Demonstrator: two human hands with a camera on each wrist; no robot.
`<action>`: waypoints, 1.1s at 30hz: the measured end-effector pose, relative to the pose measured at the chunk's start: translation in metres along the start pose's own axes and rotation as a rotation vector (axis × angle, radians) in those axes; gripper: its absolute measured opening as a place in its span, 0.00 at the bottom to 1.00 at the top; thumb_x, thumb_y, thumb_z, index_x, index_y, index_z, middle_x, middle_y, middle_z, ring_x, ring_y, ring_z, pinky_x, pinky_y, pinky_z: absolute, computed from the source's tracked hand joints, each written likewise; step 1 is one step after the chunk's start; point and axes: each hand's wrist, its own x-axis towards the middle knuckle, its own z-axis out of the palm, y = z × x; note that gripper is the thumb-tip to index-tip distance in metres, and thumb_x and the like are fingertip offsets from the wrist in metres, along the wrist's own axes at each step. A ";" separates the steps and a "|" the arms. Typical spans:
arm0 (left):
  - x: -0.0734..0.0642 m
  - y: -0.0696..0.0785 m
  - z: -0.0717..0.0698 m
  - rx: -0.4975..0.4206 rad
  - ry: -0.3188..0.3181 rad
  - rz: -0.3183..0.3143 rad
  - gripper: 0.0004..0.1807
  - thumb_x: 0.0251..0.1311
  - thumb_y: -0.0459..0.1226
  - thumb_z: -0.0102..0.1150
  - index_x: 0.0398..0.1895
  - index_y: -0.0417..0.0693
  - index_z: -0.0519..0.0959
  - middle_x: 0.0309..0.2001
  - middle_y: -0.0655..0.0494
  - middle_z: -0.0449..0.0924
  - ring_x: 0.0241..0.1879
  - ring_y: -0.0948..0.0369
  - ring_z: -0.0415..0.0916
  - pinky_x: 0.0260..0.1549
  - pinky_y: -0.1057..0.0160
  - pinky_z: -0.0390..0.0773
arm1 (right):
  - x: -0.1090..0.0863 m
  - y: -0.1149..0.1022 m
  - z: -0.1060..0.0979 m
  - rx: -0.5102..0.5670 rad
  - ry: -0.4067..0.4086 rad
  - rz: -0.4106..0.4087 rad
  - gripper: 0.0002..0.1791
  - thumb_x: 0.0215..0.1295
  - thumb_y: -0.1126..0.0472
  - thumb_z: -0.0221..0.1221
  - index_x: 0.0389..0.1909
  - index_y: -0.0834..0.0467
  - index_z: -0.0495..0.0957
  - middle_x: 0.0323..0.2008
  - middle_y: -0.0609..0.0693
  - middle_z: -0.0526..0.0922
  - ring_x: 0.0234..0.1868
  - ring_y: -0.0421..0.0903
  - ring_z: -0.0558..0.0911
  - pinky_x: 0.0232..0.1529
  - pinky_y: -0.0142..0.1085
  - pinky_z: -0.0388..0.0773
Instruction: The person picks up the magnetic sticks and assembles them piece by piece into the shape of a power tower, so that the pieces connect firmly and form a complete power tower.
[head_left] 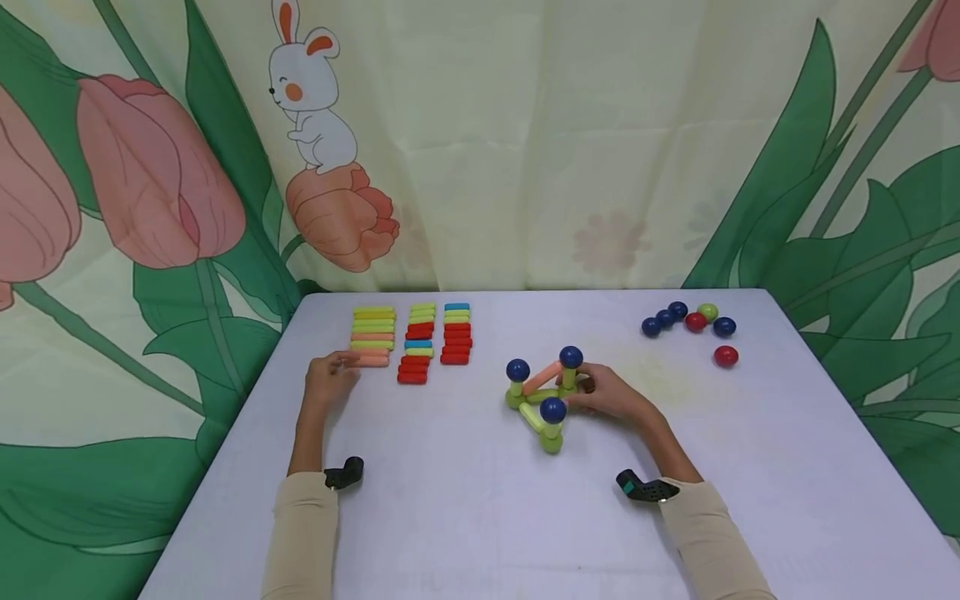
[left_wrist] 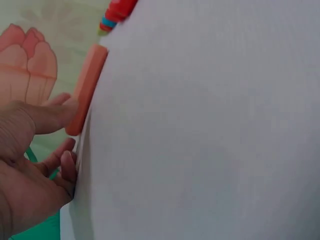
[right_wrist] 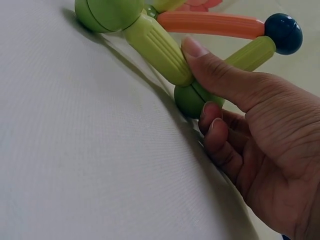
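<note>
With thumb and fingertips, my left hand (head_left: 328,382) pinches the near end of an orange rod (left_wrist: 91,82) at the front of the left column of rods. My right hand (head_left: 611,392) grips a green ball (right_wrist: 192,100) at the right rear corner of a ball-and-rod frame; the thumb lies against a green rod (right_wrist: 157,47) in the right wrist view. Green balls and rods form the frame's base. Upright rods carry dark blue balls (head_left: 552,409), and an orange rod (head_left: 542,378) slants up to the rear right blue ball (head_left: 571,357).
Left of the frame, more rods lie in columns: yellow-green rods (head_left: 373,326) with some orange, and red rods (head_left: 456,340) with some yellow-green and blue. At the back right are several loose blue balls (head_left: 666,318), red balls (head_left: 725,357) and a green ball (head_left: 707,312). A printed curtain (head_left: 480,167) hangs behind the table.
</note>
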 end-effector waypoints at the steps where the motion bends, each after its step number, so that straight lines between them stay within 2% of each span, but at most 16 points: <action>1: 0.001 -0.001 -0.001 0.017 -0.020 0.003 0.16 0.65 0.30 0.55 0.56 0.41 0.78 0.63 0.39 0.72 0.66 0.42 0.65 0.65 0.43 0.65 | 0.000 0.000 0.000 0.000 0.000 0.001 0.25 0.58 0.52 0.69 0.52 0.59 0.76 0.38 0.53 0.78 0.29 0.46 0.74 0.26 0.34 0.74; 5: 0.003 -0.003 -0.001 0.073 -0.063 0.039 0.17 0.65 0.33 0.57 0.57 0.43 0.78 0.58 0.38 0.71 0.61 0.43 0.66 0.62 0.42 0.67 | -0.001 0.000 -0.001 -0.009 0.006 -0.007 0.24 0.58 0.52 0.69 0.51 0.59 0.77 0.37 0.53 0.78 0.29 0.47 0.73 0.26 0.34 0.72; 10: 0.002 -0.002 0.000 0.111 -0.046 0.073 0.13 0.64 0.34 0.60 0.51 0.42 0.79 0.54 0.40 0.69 0.56 0.44 0.68 0.57 0.43 0.72 | -0.002 0.000 -0.001 -0.019 0.011 -0.015 0.23 0.57 0.53 0.69 0.50 0.58 0.77 0.36 0.52 0.77 0.30 0.47 0.73 0.27 0.34 0.72; 16: -0.001 -0.002 0.001 0.162 -0.058 0.055 0.11 0.65 0.38 0.60 0.45 0.39 0.77 0.57 0.38 0.67 0.58 0.44 0.66 0.56 0.44 0.73 | -0.002 -0.001 -0.001 -0.042 0.020 -0.035 0.23 0.57 0.52 0.69 0.50 0.58 0.77 0.37 0.52 0.77 0.33 0.47 0.72 0.31 0.34 0.70; 19: -0.002 -0.001 0.001 0.161 -0.060 0.055 0.14 0.64 0.37 0.61 0.48 0.39 0.75 0.58 0.38 0.68 0.58 0.44 0.67 0.57 0.44 0.73 | -0.002 0.000 0.000 -0.052 0.024 -0.039 0.23 0.57 0.52 0.70 0.50 0.58 0.77 0.36 0.51 0.77 0.33 0.46 0.72 0.31 0.34 0.70; 22: -0.002 0.001 0.001 0.167 -0.077 0.068 0.19 0.64 0.37 0.62 0.56 0.40 0.74 0.58 0.39 0.68 0.59 0.44 0.67 0.58 0.45 0.73 | -0.002 0.002 0.001 -0.060 0.027 -0.050 0.22 0.57 0.52 0.69 0.50 0.58 0.77 0.34 0.50 0.76 0.32 0.46 0.72 0.30 0.34 0.70; 26: -0.001 0.002 0.002 0.221 -0.117 0.093 0.24 0.64 0.36 0.61 0.63 0.42 0.73 0.56 0.38 0.67 0.58 0.44 0.66 0.56 0.45 0.75 | -0.002 0.003 0.001 -0.060 0.026 -0.059 0.23 0.58 0.53 0.69 0.50 0.59 0.77 0.34 0.50 0.75 0.32 0.46 0.71 0.30 0.33 0.69; 30: -0.001 0.004 0.003 0.298 -0.136 0.111 0.18 0.64 0.38 0.62 0.56 0.44 0.78 0.53 0.38 0.67 0.55 0.46 0.64 0.49 0.51 0.78 | -0.002 0.002 0.001 -0.063 0.024 -0.056 0.22 0.58 0.53 0.69 0.50 0.59 0.77 0.35 0.51 0.75 0.33 0.46 0.71 0.32 0.33 0.68; 33: -0.003 0.006 0.003 0.339 -0.150 0.131 0.13 0.63 0.39 0.63 0.48 0.44 0.79 0.47 0.41 0.72 0.49 0.50 0.67 0.42 0.57 0.77 | -0.005 -0.004 0.001 -0.067 0.024 -0.059 0.21 0.58 0.55 0.69 0.49 0.60 0.78 0.35 0.51 0.76 0.33 0.46 0.70 0.32 0.34 0.67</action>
